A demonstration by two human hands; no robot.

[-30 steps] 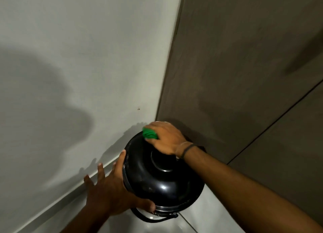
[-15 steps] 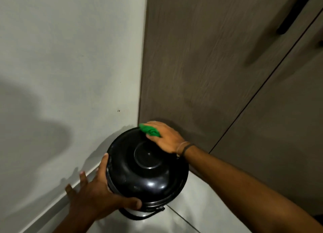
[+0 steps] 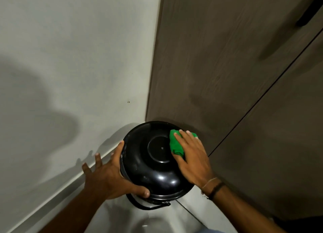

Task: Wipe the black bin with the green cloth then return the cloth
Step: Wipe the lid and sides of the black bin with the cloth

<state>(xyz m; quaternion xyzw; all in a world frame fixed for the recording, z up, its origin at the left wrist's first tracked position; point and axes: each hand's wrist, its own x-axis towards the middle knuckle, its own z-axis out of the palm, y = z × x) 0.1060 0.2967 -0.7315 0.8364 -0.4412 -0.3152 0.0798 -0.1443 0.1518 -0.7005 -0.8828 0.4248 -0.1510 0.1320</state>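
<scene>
A round black bin [image 3: 153, 168] with a glossy domed lid stands on the floor in a corner. My left hand [image 3: 110, 177] grips its left side, thumb across the near rim and fingers spread behind. My right hand [image 3: 192, 156] lies flat on the lid's right side, pressing a folded green cloth [image 3: 175, 144] against it. Part of the cloth is hidden under my fingers and palm. A black foot pedal [image 3: 148, 206] sticks out below the bin's near edge.
A pale wall [image 3: 70, 58] with a skirting board [image 3: 57, 197] runs along the left. Dark wood cabinet doors [image 3: 227, 66] stand right behind the bin, with a black handle [image 3: 307, 14] at the top right. Light floor tiles [image 3: 148, 220] lie in front.
My right hand has slid the green cloth from the lid's far edge round to its right side, with the palm now flat on it. My left hand keeps its hold on the bin.
</scene>
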